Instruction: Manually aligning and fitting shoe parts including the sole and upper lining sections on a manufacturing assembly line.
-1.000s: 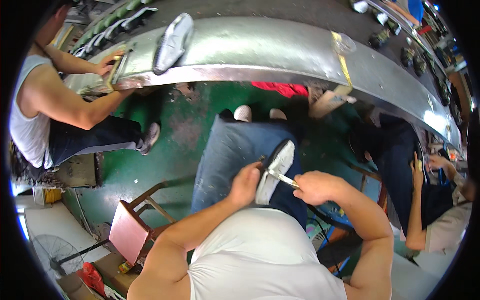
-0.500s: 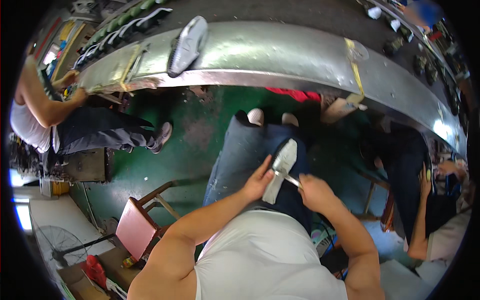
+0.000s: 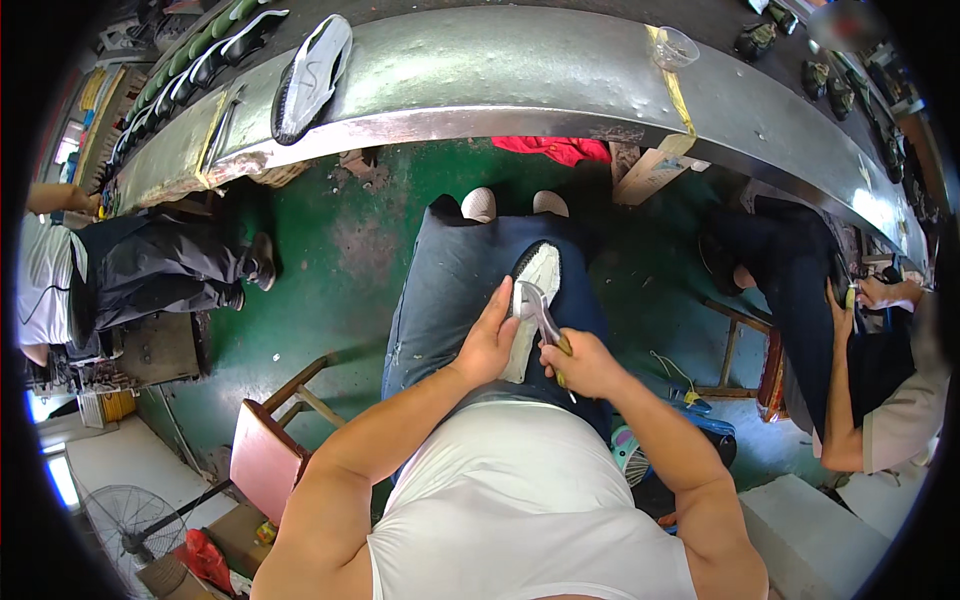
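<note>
A shoe (image 3: 541, 268) with a white middle and a black edge lies lengthwise on my lap, its rounded end pointing away from me. Along its left side my left hand (image 3: 487, 338) is wrapped, gripping it. My right hand (image 3: 585, 363) is closed around the olive-yellow handle of metal pincers (image 3: 545, 318). The curved head of the pincers lies over the middle of the shoe, close to my left fingers. Whether the jaws pinch anything cannot be made out.
Ahead runs a metal-covered bench (image 3: 480, 60) bearing a grey-white shoe (image 3: 312, 82) and a row of shoes (image 3: 205, 65). A person (image 3: 150, 265) is at left, another (image 3: 845, 390) at right. A pink-seated chair (image 3: 265, 455) and a fan (image 3: 130, 535) stand left of me.
The pincers' head has swung up and away from me, with the handle now steeper. My right hand has moved slightly left. My view has shifted, while my left hand still holds the shoe.
</note>
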A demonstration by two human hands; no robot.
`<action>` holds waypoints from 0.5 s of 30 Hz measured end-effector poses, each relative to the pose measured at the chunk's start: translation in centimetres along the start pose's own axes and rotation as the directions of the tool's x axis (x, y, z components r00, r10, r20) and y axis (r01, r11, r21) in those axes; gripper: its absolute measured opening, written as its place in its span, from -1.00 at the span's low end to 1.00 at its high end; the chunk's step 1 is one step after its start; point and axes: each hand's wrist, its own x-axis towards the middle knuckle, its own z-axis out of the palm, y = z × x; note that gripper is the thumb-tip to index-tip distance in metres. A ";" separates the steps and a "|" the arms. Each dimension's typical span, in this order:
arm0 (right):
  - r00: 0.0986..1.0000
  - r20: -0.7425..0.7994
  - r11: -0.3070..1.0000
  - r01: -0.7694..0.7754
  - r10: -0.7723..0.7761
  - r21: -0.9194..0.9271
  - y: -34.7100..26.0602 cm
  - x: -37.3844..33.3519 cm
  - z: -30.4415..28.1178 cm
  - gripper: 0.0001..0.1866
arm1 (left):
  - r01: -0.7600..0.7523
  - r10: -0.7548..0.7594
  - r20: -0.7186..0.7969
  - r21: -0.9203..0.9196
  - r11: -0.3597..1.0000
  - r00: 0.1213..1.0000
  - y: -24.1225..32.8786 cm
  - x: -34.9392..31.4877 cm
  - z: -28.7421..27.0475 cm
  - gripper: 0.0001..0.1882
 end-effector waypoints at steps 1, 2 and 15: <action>0.999 -0.031 0.999 0.038 -0.039 -0.015 0.6 -0.4 0.5 -0.75 | -0.106 0.109 -0.013 0.153 0.983 0.994 0.0 0.1 0.0 -0.32; 0.995 -0.062 0.997 0.075 -0.077 -0.032 1.0 -0.7 0.6 -0.75 | -0.107 0.110 -0.009 0.150 0.983 0.994 0.0 0.2 -0.2 -0.32; 0.991 -0.025 0.784 0.086 -0.128 -0.615 -4.5 2.6 -4.6 -0.49 | 0.006 -0.090 0.217 0.359 0.933 0.972 3.7 1.4 -1.9 -0.46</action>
